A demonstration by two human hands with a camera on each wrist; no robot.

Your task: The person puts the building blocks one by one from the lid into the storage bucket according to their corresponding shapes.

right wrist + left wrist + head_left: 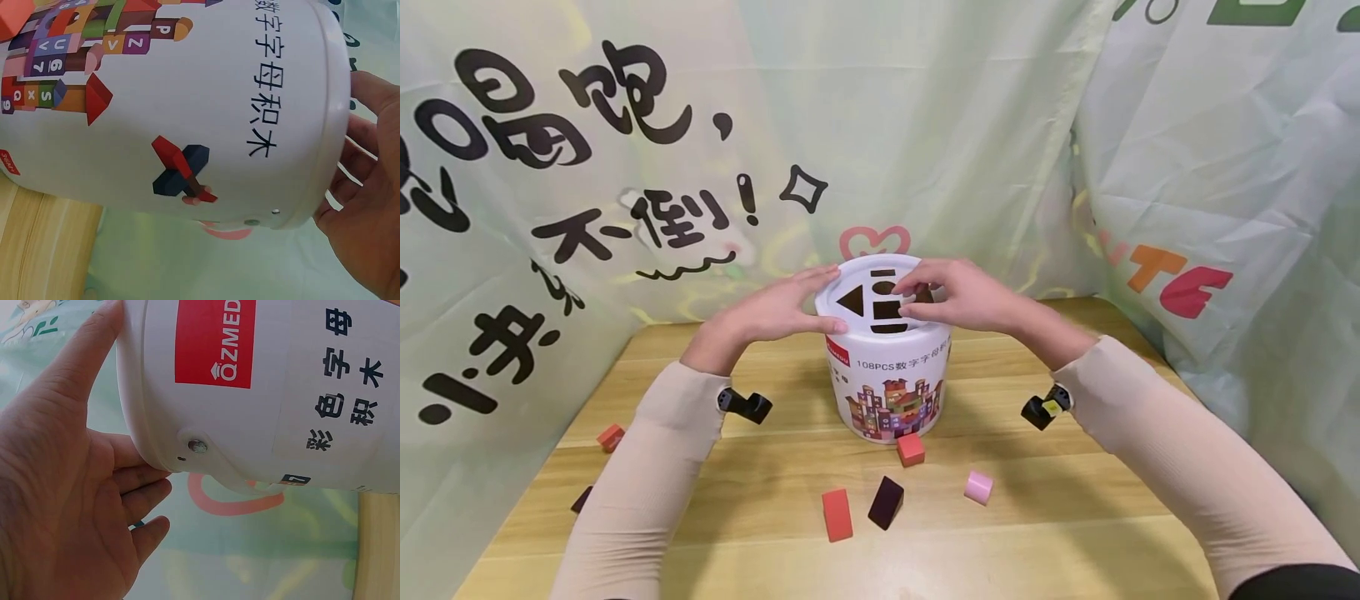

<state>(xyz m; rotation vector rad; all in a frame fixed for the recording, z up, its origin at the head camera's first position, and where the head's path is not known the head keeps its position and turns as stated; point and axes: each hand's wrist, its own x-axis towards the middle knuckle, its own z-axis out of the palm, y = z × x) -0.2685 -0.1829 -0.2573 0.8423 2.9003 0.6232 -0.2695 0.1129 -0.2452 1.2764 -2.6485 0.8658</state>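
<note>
A white lidded block bucket (891,367) stands upright on the table, printed with colourful blocks and lettering. Its lid (852,325) has dark cut-out shapes, including a triangle and a rectangle. My left hand (778,307) holds the lid's left edge, thumb along the front rim and fingers farther back. In the left wrist view, that thumb (94,347) lies at the rim near the red label. Over the right side of the lid, my right hand (966,293) has bent fingers above the cut-outs, thumb and index finger apart. No block shows between them.
In front of the bucket lie a red cube (911,450), a red rectangular block (837,515), a dark triangular block (887,502) and a pink cylinder (978,487). At the left are an orange-red block (611,437) and a dark block (582,498). Printed curtains (970,150) hang behind.
</note>
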